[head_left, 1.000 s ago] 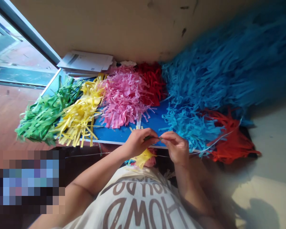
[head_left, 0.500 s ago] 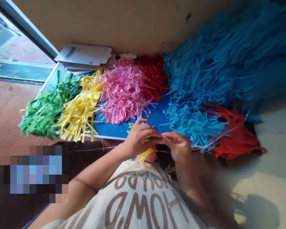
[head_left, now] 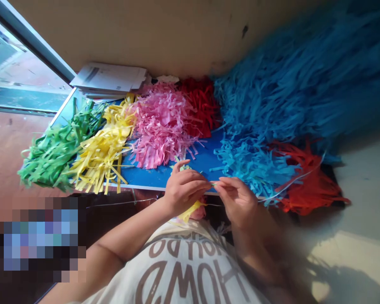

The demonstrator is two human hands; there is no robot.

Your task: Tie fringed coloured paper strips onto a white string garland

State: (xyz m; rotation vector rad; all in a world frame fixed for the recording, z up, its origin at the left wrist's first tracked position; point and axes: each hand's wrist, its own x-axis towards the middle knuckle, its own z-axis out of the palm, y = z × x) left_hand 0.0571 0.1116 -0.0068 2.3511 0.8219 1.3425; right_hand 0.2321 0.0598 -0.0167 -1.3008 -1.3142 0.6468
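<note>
In front of my waist both hands meet, fingertips nearly touching. My left hand (head_left: pixel 186 189) is closed on green fringed paper (head_left: pixel 184 167), whose pale ends stick out behind its fingers. My right hand (head_left: pixel 239 198) pinches at a thin green tip of it between thumb and forefinger. Most of the paper is hidden by my left hand. Below the hands hang yellow fringed paper (head_left: pixel 190 212) and a pink piece (head_left: pixel 199 213), close to my shirt. A thin white string (head_left: pixel 122 202) stretches sideways past my hands.
On the blue table (head_left: pixel 145 177) lie fringed paper bunches: green (head_left: pixel 50 156), yellow (head_left: pixel 104 147), pink (head_left: pixel 164 122), dark red (head_left: pixel 202 105), light blue (head_left: pixel 253 164) and orange-red (head_left: pixel 313 181). A large blue fringe mass (head_left: pixel 297 80) fills the right. Stacked papers (head_left: pixel 109 77) sit by the wall.
My fingertips have shifted slightly, and a green tip now shows between the two hands. The whole view has moved a little; the bunches lie as before.
</note>
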